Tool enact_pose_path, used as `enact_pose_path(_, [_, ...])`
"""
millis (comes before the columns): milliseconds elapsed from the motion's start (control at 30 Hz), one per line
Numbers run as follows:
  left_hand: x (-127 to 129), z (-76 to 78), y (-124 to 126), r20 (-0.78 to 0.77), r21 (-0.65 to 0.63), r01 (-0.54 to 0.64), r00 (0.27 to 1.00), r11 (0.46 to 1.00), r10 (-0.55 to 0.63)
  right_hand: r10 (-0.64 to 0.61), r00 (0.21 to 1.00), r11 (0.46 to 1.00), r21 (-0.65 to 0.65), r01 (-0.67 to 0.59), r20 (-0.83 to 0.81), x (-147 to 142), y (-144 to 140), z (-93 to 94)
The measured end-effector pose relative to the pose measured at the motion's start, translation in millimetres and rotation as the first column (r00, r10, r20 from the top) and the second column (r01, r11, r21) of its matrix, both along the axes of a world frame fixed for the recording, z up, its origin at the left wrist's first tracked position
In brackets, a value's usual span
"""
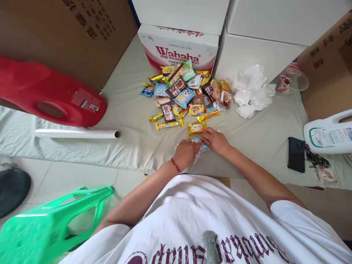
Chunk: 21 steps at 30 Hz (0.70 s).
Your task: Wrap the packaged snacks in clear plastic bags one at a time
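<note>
— Where are the hands to be found?
— Close together, at the near edge of the cloth-draped counter point(132, 143). The left hand point(187, 152) is curled, and a clear plastic bag point(197, 155) is gripped in it. In the right hand point(216, 141) the fingers are bent, and the bag's far side is pinched under their tips.

— Is anything seen in the bag?
— A blue packet point(204, 147) is glimpsed between the hands. Whether it is fully enclosed cannot be told, as much of it is covered by fingers.

— And what is placed nearby?
— Just beyond the fingertips, a yellow-wrapped snack point(194, 128) is laid flat. Farther off, a pile of wrapped snacks point(178, 88) is heaped before a Wahaha box point(178, 49). To the right of the pile, crumpled clear plastic point(251, 91) is bunched.

— What is seen at the sides?
— At the left, a white roll point(77, 134) is laid in front of a red jug point(55, 95). At the right, keys point(316, 157) are set beside a black case point(296, 154).
</note>
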State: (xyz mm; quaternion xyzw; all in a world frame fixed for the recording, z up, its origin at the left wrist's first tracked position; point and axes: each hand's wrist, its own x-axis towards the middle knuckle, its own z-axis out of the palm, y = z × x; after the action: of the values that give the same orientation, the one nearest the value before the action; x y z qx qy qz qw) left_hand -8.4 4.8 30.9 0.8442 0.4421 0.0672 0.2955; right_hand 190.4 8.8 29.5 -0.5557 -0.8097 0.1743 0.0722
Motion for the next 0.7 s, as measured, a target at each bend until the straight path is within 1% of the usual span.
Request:
enact_pose_path(33, [-11.2,-3.0,3.2,0.112,-0.098,-0.044,0.992,0.994,0.055,-0.004,1.000,1.000,-0.012,0.004,0.030,-2.6,0.0,-2.1])
enact_pose_path(67, [-24.3,-6.1,4.9,0.228,-0.201,-0.092,0.964,0.975,0.138,-0.014,0.998,1.000,-0.019,0.015,0.055,-4.6,-1.0,-3.3])
enact_pose_path(100, [-38.2,-9.0,4.5,0.335,-0.291,-0.135,0.913,0.947,0.233,-0.027,0.997,0.999,-0.024,0.029,0.077,-6.1,-2.6,-3.8])
enact_pose_path(133, [-51.7,-11.4,1.9,0.420,-0.349,-0.167,0.852,0.922,0.313,-0.041,0.995,0.999,-0.029,0.044,0.096,-7.4,-4.5,-3.7])
enact_pose_path(167, [-63.4,-13.3,-3.0,0.483,-0.360,-0.183,0.802,0.915,0.351,-0.052,0.992,0.998,-0.034,0.056,0.113,-8.5,-6.1,-3.3])
enact_pose_path(200, [-72.1,-14.8,-9.8,0.523,-0.322,-0.189,0.781,0.928,0.341,-0.060,0.990,0.997,-0.036,0.065,0.127,-9.7,-7.5,-2.8])
enact_pose_path(233, [-77.1,-15.9,-17.9,0.535,-0.242,-0.189,0.792,0.952,0.293,-0.064,0.988,0.997,-0.035,0.070,0.142,-10.9,-8.5,-2.2])
enact_pose_path(300, [-76.1,-17.9,-34.6,0.463,-0.033,-0.170,0.871,0.985,0.166,-0.068,0.983,0.997,-0.027,0.073,0.169,-13.5,-9.3,-1.5])
enact_pose_path(333, [-71.7,-19.2,-41.7,0.401,0.053,-0.162,0.907,0.985,0.128,-0.069,0.981,0.997,-0.023,0.075,0.184,-14.6,-9.5,-1.3])
enact_pose_path(367, [-66.4,-20.9,-47.0,0.355,0.111,-0.170,0.927,0.979,0.120,-0.069,0.978,0.997,-0.021,0.074,0.198,-15.3,-9.5,-1.4])
enact_pose_path(400, [-61.7,-22.7,-50.2,0.339,0.137,-0.198,0.930,0.971,0.142,-0.068,0.975,0.997,-0.019,0.074,0.212,-15.6,-9.6,-1.7])
enact_pose_path(433, [-58.7,-24.5,-51.1,0.354,0.134,-0.252,0.916,0.958,0.191,-0.068,0.972,0.997,-0.019,0.074,0.226,-15.6,-9.9,-2.2])
enact_pose_path(467, [-58.2,-26.3,-50.1,0.396,0.107,-0.332,0.879,0.937,0.266,-0.067,0.969,0.997,-0.020,0.074,0.240,-15.2,-10.3,-2.9])
enact_pose_path(500, [-60.5,-27.8,-47.3,0.445,0.051,-0.429,0.818,0.902,0.364,-0.069,0.965,0.997,-0.021,0.077,0.251,-14.7,-10.8,-3.7])
enact_pose_path(533, [-65.3,-29.1,-43.4,0.480,-0.035,-0.524,0.738,0.851,0.474,-0.070,0.963,0.997,-0.023,0.079,0.260,-14.1,-11.5,-4.6])
enact_pose_path(567, [-72.0,-30.0,-38.8,0.483,-0.143,-0.602,0.650,0.786,0.586,-0.070,0.961,0.996,-0.025,0.080,0.266,-13.8,-12.3,-5.5])
enact_pose_path(633, [-87.6,-30.5,-29.5,0.405,-0.339,-0.697,0.498,0.632,0.767,-0.062,0.960,0.997,-0.034,0.074,0.273,-14.1,-13.8,-6.8])
enact_pose_path(667, [-94.7,-29.8,-25.5,0.353,-0.390,-0.734,0.439,0.556,0.826,-0.055,0.960,0.997,-0.040,0.069,0.274,-14.7,-14.4,-7.0])
enact_pose_path(700, [-100.4,-28.5,-22.3,0.311,-0.406,-0.773,0.385,0.488,0.869,-0.050,0.960,0.997,-0.045,0.065,0.276,-15.6,-14.9,-6.9])
